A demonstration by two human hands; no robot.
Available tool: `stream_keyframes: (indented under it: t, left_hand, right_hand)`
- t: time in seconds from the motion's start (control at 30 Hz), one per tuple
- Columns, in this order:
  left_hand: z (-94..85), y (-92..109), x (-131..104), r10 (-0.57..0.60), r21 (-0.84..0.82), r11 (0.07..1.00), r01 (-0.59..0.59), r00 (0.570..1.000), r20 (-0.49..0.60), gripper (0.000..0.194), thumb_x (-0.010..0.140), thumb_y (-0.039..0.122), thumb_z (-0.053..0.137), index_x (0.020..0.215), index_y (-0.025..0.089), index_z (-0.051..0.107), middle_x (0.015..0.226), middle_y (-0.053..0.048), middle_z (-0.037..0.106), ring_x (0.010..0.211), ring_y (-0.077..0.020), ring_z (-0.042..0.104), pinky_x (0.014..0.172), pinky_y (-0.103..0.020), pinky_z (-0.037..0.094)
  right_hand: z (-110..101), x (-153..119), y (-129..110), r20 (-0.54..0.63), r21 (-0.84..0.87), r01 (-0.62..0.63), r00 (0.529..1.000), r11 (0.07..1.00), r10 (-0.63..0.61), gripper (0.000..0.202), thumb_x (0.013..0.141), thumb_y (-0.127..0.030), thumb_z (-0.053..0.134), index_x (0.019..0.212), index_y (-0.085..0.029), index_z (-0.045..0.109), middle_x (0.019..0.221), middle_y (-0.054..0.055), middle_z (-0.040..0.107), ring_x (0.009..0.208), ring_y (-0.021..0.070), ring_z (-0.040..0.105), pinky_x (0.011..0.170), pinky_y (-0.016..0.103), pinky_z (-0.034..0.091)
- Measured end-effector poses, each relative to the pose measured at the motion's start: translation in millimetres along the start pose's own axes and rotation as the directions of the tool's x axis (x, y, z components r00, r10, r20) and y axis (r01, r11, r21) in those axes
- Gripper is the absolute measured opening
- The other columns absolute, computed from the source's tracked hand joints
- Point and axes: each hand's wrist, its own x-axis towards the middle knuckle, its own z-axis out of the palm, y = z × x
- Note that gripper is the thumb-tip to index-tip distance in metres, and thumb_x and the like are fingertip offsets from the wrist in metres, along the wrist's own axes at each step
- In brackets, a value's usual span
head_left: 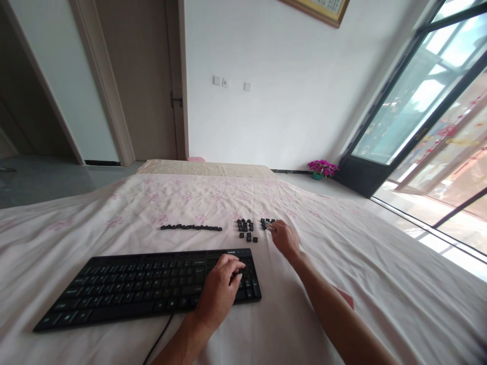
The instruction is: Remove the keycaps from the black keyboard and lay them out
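A black full-size keyboard point(140, 286) lies on the pink-flowered cloth point(304, 314), its long axis running left to right with the left end angled nearer the wearer. The left hand point(219, 284) lies across its right part, palm down, thumb and forefinger slightly apart over the number pad point(249, 289); no object shows between them. Beyond the keyboard, the right hand point(285, 237) has its fingers together, clamped on a small shiny metal tool point(270, 226) whose tip points left and away, at the right-hand group of loose keycaps point(263, 221). Whether that tip grips a keycap is too small to tell. The right hand is the nearer one to this group; from its fingers, the number pad lies back toward the wearer and to the left, under the left hand. The middle cluster of keycaps point(245, 227) sits just left of that group, and a long row of keycaps point(191, 227) stretches farther left, roughly parallel to the keyboard's far edge.
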Motion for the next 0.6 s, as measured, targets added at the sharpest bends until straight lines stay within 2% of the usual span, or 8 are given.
stream_keyframes:
  t: [0.13, 0.23, 0.4, 0.53, 0.6]
  left_hand:
    - [0.3, -1, -1, 0.007, -0.001, 1.000, -0.007, 1.000, -0.002, 0.031, 0.077, 0.002, 0.052, 0.096, 0.023, 0.066, 0.105, -0.004, 0.059, 0.091, -0.0163, 0.060, 0.085, -0.031, 0.050]
    - [-0.1, -2, -1, 0.018, -0.009, 1.000, -0.018, 1.000, -0.017, 0.029, 0.078, 0.003, 0.052, 0.095, 0.022, 0.066, 0.104, -0.004, 0.060, 0.093, -0.0167, 0.060, 0.086, -0.030, 0.050]
    - [-1.7, 4, 1, 0.059, -0.058, 0.996, -0.062, 0.997, -0.054, 0.026, 0.083, 0.007, 0.049, 0.093, 0.022, 0.067, 0.100, -0.004, 0.063, 0.095, -0.0164, 0.060, 0.084, -0.028, 0.049]
    - [-13.1, 15, 7, 0.041, -0.058, 0.997, -0.044, 0.998, -0.051, 0.025, 0.082, 0.008, 0.050, 0.095, 0.022, 0.067, 0.098, -0.003, 0.065, 0.086, -0.0149, 0.061, 0.076, -0.025, 0.050]
    - [-25.4, 19, 11, 0.013, -0.008, 1.000, -0.013, 1.000, -0.008, 0.023, 0.081, 0.010, 0.053, 0.096, 0.022, 0.067, 0.096, -0.002, 0.065, 0.081, -0.0144, 0.061, 0.075, -0.026, 0.049]
  right_hand:
    - [-6, 4, 11, -0.038, 0.016, -0.159, 0.986, 0.987, 0.159, 0.031, 0.092, -0.040, 0.042, 0.102, -0.029, 0.070, 0.114, 0.001, 0.064, 0.090, 0.0182, 0.061, 0.059, 0.024, 0.035]
    - [-9, 3, 17, -0.027, 0.008, -0.221, 0.975, 0.975, 0.221, 0.030, 0.091, -0.038, 0.044, 0.100, -0.028, 0.070, 0.112, 0.003, 0.064, 0.088, 0.0188, 0.061, 0.059, 0.024, 0.034]
    - [-10, -3, 15, -0.022, 0.033, -0.222, 0.975, 0.974, 0.223, 0.027, 0.089, -0.036, 0.047, 0.100, -0.027, 0.071, 0.108, 0.006, 0.066, 0.087, 0.0190, 0.062, 0.063, 0.024, 0.036]
    - [-15, -7, 4, -0.020, 0.088, -0.179, 0.983, 0.980, 0.182, 0.044, 0.092, -0.048, 0.038, 0.088, -0.021, 0.072, 0.099, 0.007, 0.067, 0.085, 0.0197, 0.062, 0.065, 0.024, 0.039]
    - [-21, -11, -7, -0.008, 0.212, -0.118, 0.992, 0.970, 0.122, 0.052, 0.094, -0.051, 0.030, 0.091, -0.020, 0.072, 0.095, 0.007, 0.069, 0.082, 0.0188, 0.062, 0.066, 0.025, 0.041]
